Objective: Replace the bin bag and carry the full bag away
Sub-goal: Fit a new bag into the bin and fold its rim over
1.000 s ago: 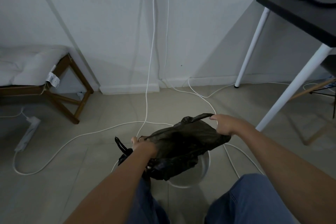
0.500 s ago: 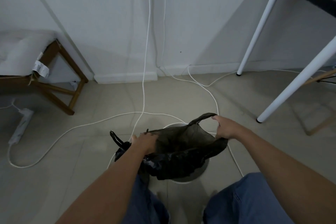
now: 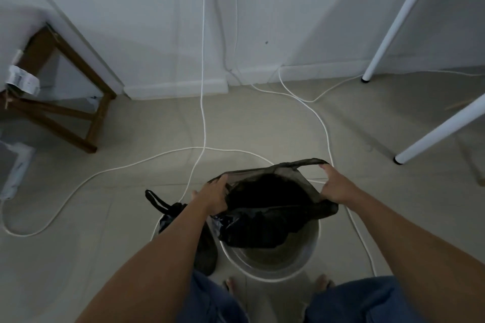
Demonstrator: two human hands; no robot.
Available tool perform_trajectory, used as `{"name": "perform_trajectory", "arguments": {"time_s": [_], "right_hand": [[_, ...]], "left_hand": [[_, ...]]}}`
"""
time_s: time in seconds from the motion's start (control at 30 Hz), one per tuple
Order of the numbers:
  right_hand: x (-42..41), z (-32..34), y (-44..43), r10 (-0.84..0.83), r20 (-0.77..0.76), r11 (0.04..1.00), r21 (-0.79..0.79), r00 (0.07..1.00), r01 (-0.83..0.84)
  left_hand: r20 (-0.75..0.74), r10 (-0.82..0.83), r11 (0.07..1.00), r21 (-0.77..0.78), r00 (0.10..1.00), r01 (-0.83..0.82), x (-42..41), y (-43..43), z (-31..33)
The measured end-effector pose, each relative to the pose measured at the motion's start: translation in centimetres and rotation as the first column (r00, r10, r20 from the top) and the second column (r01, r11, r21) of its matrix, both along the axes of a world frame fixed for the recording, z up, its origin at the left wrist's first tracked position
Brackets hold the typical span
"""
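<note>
Bin bag hangs open over the white bin, left hand and right hand each clenching an opposite rim edge (white cables cross the floor nearby).

Our left arm: bare, reaching forward from the lower left. Our left hand: fingers curled over the left rim of the black bin bag, gripping it. Our right arm: bare, extended from the lower right. Our right hand: gripping the bag's right rim, fingertips at its handle loop. Hands apart, roughly level.
</note>
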State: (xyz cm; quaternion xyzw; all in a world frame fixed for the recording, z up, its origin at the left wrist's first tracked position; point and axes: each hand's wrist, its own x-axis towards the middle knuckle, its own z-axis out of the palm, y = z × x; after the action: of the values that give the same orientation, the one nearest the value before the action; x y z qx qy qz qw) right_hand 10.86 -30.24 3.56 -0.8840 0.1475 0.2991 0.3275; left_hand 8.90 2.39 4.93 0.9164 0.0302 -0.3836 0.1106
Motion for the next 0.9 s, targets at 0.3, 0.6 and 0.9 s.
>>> {"name": "perform_trajectory", "arguments": {"time_s": [0.3,0.6,0.9], "right_hand": [[0.0,-4.4,-0.2,-0.247,-0.343,0.958,0.055,0.906,0.282],[-5.8,-7.4,-0.8,-0.148,-0.779,0.847,0.218,0.61,0.484],[-4.0,-7.0,-1.8,-0.444,-0.587,0.656,0.301,0.677,0.692]], "left_hand": [[0.043,0.194,0.938,-0.301,0.98,-0.172,2.6,0.9,-6.2],[-0.297,0.88,0.165,-0.54,0.37,-0.826,-1.8,0.4,-8.8],[-0.431,0.899,-0.268,-0.677,0.075,-0.685,0.1,-1.6,-7.6]]}}
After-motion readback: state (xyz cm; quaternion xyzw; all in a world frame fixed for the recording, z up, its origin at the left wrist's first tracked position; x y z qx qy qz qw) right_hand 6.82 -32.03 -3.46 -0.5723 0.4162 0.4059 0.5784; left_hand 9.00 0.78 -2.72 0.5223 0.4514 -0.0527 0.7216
